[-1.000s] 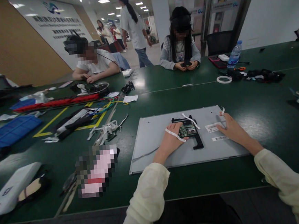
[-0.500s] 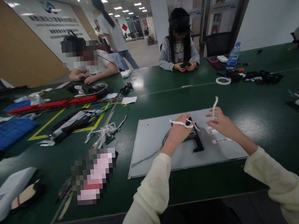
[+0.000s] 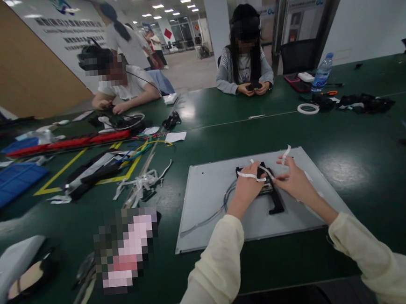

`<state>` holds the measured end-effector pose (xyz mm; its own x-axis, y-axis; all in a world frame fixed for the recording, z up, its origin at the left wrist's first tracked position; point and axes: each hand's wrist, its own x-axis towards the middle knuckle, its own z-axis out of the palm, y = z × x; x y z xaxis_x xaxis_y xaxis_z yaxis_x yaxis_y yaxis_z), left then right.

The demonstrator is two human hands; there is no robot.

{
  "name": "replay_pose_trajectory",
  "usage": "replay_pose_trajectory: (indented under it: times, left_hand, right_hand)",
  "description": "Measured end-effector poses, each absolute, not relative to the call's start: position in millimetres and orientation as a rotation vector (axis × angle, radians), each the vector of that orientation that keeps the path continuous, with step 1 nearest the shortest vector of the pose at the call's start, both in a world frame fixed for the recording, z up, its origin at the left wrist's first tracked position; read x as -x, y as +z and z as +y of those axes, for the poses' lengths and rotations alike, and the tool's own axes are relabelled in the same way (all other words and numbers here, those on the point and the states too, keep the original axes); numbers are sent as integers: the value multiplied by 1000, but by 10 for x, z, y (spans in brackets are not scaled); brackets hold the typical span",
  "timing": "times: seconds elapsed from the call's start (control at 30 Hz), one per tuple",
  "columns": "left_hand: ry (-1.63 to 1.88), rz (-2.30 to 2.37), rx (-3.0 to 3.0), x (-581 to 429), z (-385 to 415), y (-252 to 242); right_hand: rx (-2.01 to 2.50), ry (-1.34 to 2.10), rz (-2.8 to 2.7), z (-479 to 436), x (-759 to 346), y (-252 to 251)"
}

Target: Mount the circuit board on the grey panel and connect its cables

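My left hand (image 3: 248,188) is closed over the upper part of a black bracket-like frame (image 3: 276,201), with a narrow strip of white tape (image 3: 256,175) at its fingers. The palm hides part of the frame. My right hand (image 3: 295,181) is just right of it, thumb and finger pinched at the end of a white strip that runs between the hands. Another piece of white tape (image 3: 286,153) stands up from the right fingers. Grey cables (image 3: 208,215) run left from the frame. Beneath everything lies a flat light-grey panel (image 3: 199,194).
Crumpled white strips (image 3: 142,185) lie left of the panel, near a pink blurred-out object (image 3: 136,246). Further left are a blue tray (image 3: 12,183) and a white case (image 3: 15,270). A tape roll (image 3: 308,109) and water bottle (image 3: 322,73) stand beyond. Two people sit opposite.
My right hand has moved left and down to the left hand, its fingers now at the strip's end. The view has shifted slightly. In the background a standing person has moved left.
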<state>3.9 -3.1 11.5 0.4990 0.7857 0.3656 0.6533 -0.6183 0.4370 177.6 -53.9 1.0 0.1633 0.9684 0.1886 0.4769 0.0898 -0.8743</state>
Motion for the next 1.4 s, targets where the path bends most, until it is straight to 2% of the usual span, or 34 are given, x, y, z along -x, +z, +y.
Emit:
replay_pose_trajectory:
  times: [0.53, 0.97, 1.4]
  left_hand:
    - [671, 1322, -2504, -37, -28, 119]
    - [673, 1259, -2511, -19, -29, 133]
    - [476, 1168, -2571, 34, -51, 243]
  right_hand:
    - [1507, 652, -1307, -525, -1731, -24]
    - [1596, 386, -1516, -532, -1672, -101]
    - [1799, 85, -1740, -531, -1628, -38]
